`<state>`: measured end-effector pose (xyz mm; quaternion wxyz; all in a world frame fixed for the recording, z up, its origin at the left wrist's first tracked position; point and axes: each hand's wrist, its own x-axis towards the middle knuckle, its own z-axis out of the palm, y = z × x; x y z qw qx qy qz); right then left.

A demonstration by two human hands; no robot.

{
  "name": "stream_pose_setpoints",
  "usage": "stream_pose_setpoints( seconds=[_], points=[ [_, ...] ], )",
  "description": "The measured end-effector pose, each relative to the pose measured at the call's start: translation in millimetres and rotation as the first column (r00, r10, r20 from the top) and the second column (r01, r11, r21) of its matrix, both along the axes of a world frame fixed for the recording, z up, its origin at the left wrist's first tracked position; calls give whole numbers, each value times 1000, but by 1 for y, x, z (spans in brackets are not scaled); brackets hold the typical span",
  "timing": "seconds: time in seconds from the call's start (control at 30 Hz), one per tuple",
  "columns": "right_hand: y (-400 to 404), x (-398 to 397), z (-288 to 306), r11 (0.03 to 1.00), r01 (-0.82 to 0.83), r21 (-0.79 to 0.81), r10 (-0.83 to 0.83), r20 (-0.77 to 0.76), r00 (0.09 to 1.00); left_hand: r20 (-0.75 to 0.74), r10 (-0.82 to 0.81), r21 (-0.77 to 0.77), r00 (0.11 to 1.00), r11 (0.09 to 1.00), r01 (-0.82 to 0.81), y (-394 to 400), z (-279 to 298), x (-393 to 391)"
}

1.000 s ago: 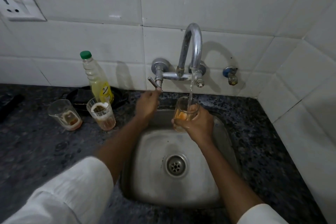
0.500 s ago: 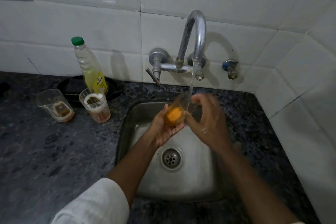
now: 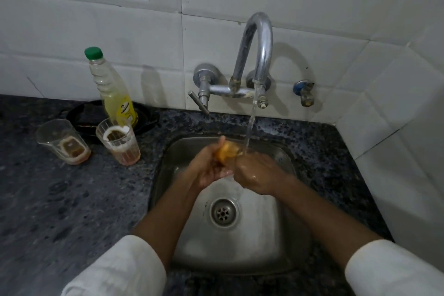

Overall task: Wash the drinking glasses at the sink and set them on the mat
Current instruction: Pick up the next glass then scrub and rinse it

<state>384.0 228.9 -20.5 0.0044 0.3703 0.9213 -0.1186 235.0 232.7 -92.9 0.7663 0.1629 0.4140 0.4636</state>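
Here, over the steel sink (image 3: 276,255), both hands meet under the running water (image 3: 251,125) from the curved tap (image 3: 260,38). The left hand (image 3: 209,168) cups a drinking glass (image 3: 227,152) tipped on its side, its orange-tinted base towards the left, with the thumb up along its far edge and the fingers curled beneath it. The right hand (image 3: 254,172), wet and glistening, is closed around the open end of the same glass; whether its fingers reach inside cannot be told, since the hand hides the rim. The stream lands just where the right hand and the glass join, and water spills off below the hands towards the drain (image 3: 224,211).

On the dark speckled counter (image 3: 60,211) left of the sink stand two more used glasses, upright and apart from each other: the far-left glass (image 3: 63,142) with brown dregs at the bottom, and the nearer glass (image 3: 118,143) with a pale foamy ring inside and a reddish base. Just behind the nearer one stands a bottle of yellow liquid (image 3: 113,89) with a green cap, set on a black round dish (image 3: 91,115) against the white tiled wall (image 3: 96,19). White sleeves (image 3: 115,269) cover both forearms near the bottom edge
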Motion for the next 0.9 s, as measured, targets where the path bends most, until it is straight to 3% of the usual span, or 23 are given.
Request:
stream_pose_setpoints(
  seconds=[0.03,0.07,0.1,0.13,0.17,0.2,0.23,0.27,0.3,0.33,0.4,0.43,0.5,0.53,0.57,0.6,0.67,0.73,0.77,0.8,0.83,0.87,0.9],
  points=[
    [2,6,-4,999,-13,51,11,41,999,-100,-32,-21,994,999,30,1,-1,0],
    [2,3,-9,997,61,52,-58,-43,997,-104,-19,8,994,1000,20,0,-3,1],
    [2,-2,-14,989,140,39,-128,-221,967,0,27,55,1000,998,-27,0,-5,4],
    [-1,-11,-14,961,256,-105,-276,-457,846,119,85,74,989,993,-94,-2,-9,8],
    [-3,-18,-16,926,304,-225,-378,-535,756,215,126,67,969,987,-143,-3,-10,11],
    [-6,-21,-15,904,334,-266,-427,-531,732,241,129,64,962,987,-148,-2,-8,13],
    [-6,-17,-19,949,265,-171,-313,-403,860,214,125,51,969,989,-138,-2,-5,12],
    [-8,-14,-17,977,203,-72,-212,-163,964,147,97,27,984,994,-102,3,-5,10],
    [-7,-6,-19,991,118,62,-123,90,988,38,68,-28,997,997,-66,6,-3,8],
    [-6,2,-18,990,90,110,-111,204,973,-63,38,-68,997,997,-42,7,-2,8],
    [-2,1,-20,984,179,14,-178,-13,984,-63,22,-25,998,999,-23,1,-4,8],
    [1,-4,-22,953,271,-136,-296,-221,930,34,48,12,998,999,-48,-5,-5,12],
    [1,-16,-15,839,263,-476,-512,-530,676,298,124,31,946,990,-140,-14,-9,21],
    [0,-14,-11,887,208,-413,-431,-576,695,347,149,38,926,984,-173,-14,-11,22],
    [2,-10,-13,966,142,-216,-236,-509,828,342,152,48,927,983,-179,-12,-13,20],
    [3,-6,-13,997,64,-29,-70,-302,951,250,133,50,959,988,-149,-9,-11,17],
    [4,9,-17,989,-13,144,0,90,996,3,30,25,1000,999,-30,-6,-10,12],
    [2,4,-20,988,151,22,-148,-93,985,-51,17,26,999,1000,-16,-8,-14,14],
    [1,-2,-23,959,257,-122,-283,-328,901,27,48,68,998,996,-49,-11,-16,17],
    [-3,-10,-20,887,311,-341,-452,-504,736,120,82,101,989,990,-94,-13,-18,19],
    [-6,-14,-19,859,288,-423,-499,-564,659,192,105,121,976,984,-130,-14,-21,21],
    [-5,-11,-19,902,261,-344,-420,-562,713,206,126,123,970,980,-154,-13,-20,19],
    [-3,-7,-27,966,189,-175,-252,-480,840,193,129,103,973,983,-151,-12,-18,17]
  ],
)
